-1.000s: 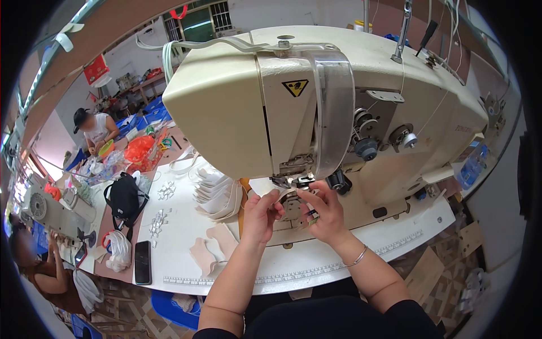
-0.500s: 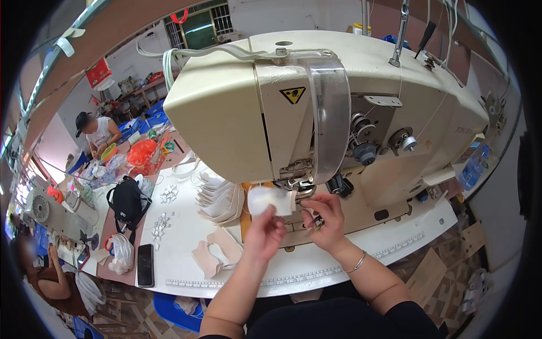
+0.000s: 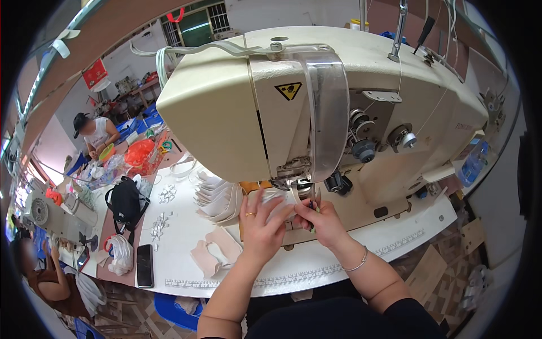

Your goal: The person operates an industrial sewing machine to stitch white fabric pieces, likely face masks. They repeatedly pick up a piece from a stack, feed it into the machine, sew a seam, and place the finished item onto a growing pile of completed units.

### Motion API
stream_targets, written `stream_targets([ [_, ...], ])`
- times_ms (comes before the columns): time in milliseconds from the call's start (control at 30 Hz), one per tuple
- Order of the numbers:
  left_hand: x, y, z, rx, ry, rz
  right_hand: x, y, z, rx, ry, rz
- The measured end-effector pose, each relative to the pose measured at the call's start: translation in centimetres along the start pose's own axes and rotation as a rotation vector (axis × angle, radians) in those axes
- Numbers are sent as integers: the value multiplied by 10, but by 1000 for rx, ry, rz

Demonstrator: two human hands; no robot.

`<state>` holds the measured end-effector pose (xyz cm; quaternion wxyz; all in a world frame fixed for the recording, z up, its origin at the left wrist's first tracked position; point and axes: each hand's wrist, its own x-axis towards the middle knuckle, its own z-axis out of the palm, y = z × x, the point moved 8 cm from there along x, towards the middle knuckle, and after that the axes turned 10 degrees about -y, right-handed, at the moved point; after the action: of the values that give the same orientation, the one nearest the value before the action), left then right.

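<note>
The white fabric (image 3: 274, 194) lies under the front of the sewing machine (image 3: 214, 113), just beyond the left hand (image 3: 263, 233), whose fingers are spread and extended over its near side, partly hiding it; whether they press on it I cannot tell. Just right of those fingers, a pale strip (image 3: 295, 195) runs from beside the needle area down to the fingertips of the right hand (image 3: 328, 227). That hand's fingers are bent and closed around a small dark tool (image 3: 312, 210); whether they also pinch the strip is unclear. Left of the hands, a stack of pale pieces (image 3: 217, 199) rests on the counter (image 3: 175, 248), with beige pieces (image 3: 208, 257) nearer the person. Farther left are white bits (image 3: 160, 226), a phone (image 3: 145, 266) and a black bag (image 3: 127, 200).
</note>
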<state>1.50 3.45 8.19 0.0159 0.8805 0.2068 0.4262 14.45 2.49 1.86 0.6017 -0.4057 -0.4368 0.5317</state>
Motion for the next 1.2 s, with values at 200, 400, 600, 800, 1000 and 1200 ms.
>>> stream_targets([
  [200, 6, -16, 6, -139, 27, 82, 6, 1, 4, 56, -3, -5],
  [400, 24, -28, 1, -216, -24, 83, 4, 8, 2, 134, 0, 17],
  [600, 32, -53, 11, -349, -85, -63, -3, 22, -8, 170, 32, 66],
  [800, 35, -75, 23, -379, -130, -129, -8, 28, -11, 176, 16, 102],
  [1000, 31, -74, 22, -433, -100, -219, -10, 36, -9, 189, -6, 140],
  [1200, 29, -86, 29, -454, -458, -417, -11, 46, -10, 183, -10, 183],
])
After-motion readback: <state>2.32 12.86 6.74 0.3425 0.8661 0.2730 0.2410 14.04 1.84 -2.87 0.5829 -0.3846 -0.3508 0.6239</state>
